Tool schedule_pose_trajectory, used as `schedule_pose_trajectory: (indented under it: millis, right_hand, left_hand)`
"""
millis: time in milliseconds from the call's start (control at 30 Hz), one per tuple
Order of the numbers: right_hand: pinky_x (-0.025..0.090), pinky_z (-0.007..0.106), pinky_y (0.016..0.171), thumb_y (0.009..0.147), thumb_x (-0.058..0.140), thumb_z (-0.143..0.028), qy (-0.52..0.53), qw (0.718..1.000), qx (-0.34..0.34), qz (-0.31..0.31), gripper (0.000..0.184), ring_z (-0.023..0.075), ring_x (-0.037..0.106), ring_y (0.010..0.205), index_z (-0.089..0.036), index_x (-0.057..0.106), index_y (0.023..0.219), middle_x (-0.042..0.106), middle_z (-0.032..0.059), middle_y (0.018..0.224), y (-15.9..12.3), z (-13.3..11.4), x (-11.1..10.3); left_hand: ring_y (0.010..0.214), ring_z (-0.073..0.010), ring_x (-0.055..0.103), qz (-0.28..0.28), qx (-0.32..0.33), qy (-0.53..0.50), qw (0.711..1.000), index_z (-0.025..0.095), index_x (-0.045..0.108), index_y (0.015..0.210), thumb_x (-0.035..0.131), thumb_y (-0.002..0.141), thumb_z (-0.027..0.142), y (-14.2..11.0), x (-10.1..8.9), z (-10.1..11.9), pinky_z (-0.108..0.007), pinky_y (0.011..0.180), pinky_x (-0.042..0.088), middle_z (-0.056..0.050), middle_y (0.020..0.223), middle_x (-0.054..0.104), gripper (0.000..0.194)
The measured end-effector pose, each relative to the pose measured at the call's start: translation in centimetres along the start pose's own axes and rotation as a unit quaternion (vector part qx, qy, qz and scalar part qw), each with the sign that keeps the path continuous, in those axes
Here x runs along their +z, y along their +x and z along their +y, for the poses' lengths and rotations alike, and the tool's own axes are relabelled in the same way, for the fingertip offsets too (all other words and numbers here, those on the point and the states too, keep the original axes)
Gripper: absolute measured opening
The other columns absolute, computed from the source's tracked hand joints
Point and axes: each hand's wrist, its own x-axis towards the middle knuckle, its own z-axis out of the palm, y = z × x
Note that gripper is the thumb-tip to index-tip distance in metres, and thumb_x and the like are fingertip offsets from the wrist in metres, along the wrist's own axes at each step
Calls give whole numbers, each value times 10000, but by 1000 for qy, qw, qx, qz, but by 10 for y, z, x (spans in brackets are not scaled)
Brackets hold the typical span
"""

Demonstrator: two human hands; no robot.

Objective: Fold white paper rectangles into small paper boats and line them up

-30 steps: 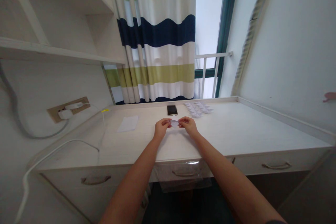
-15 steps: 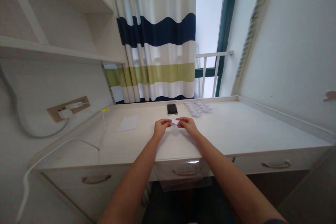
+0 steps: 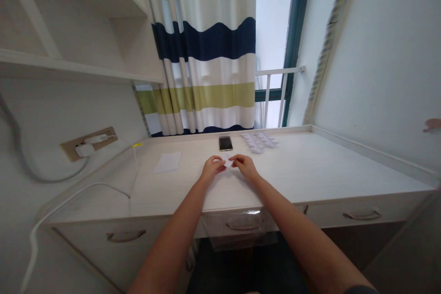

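Note:
My left hand [image 3: 212, 168] and my right hand [image 3: 244, 166] hover close together above the white desk top [image 3: 292, 170]. Between their fingertips they pinch a small folded piece of white paper [image 3: 228, 163], most of it hidden by my fingers. Just beyond my hands lies a black-screened smartphone [image 3: 225, 144]. Further right is a loose heap of small folded white papers [image 3: 258, 142]. A flat white paper sheet [image 3: 168, 162] lies to the left of my hands.
A wall socket panel [image 3: 88, 143] with a white plug and a white cable [image 3: 86, 187] sit at the left. A shelf overhangs on the left. A striped curtain [image 3: 203, 50] hangs behind the desk. Drawers with handles run below its front edge.
My hands have shifted slightly on the small paper, which now shows a little differently between my fingers. The view has moved slightly. The phone, heap and sheet stay in place.

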Motion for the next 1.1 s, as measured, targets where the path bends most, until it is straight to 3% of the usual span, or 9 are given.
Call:
schedule_pose_trajectory:
  millis: [167, 333, 700, 1100]
  right_hand:
    - [469, 267, 556, 630, 555, -323, 71, 996, 51, -18, 226, 112, 553, 541, -155, 624, 764, 596, 4, 590, 2, -3, 0]
    - [461, 262, 550, 556, 645, -323, 111, 990, 81, -17, 247, 84, 497, 479, -158, 602, 735, 511, -54, 467, 2, -6, -1]
    - [458, 269, 582, 502, 685, -290, 170, 981, 93, 3, 242, 85, 506, 508, -164, 599, 689, 536, -50, 490, 1, -14, 1]
    - [461, 284, 600, 497, 683, -330, 183, 978, 100, 22, 274, 111, 542, 558, -168, 594, 699, 587, -21, 567, 2, -10, -3]
  left_hand:
    - [515, -87, 559, 10, 15, 14, 1000, 151, 462, 695, 728, 482, 240, 1, -1, 0, -254, 605, 477, 20, 564, 580, 352]
    - [509, -86, 555, 12, 26, 37, 999, 150, 466, 677, 742, 444, 248, 3, 0, 0, -243, 592, 473, 27, 545, 568, 374]
    - [531, -85, 558, 12, 37, 21, 999, 153, 463, 655, 727, 445, 225, 2, 1, 2, -224, 593, 461, 18, 561, 588, 345]
    - [543, -98, 569, -27, 6, -12, 1000, 162, 488, 734, 645, 554, 248, 2, 2, 3, -243, 586, 468, 1, 610, 601, 254]
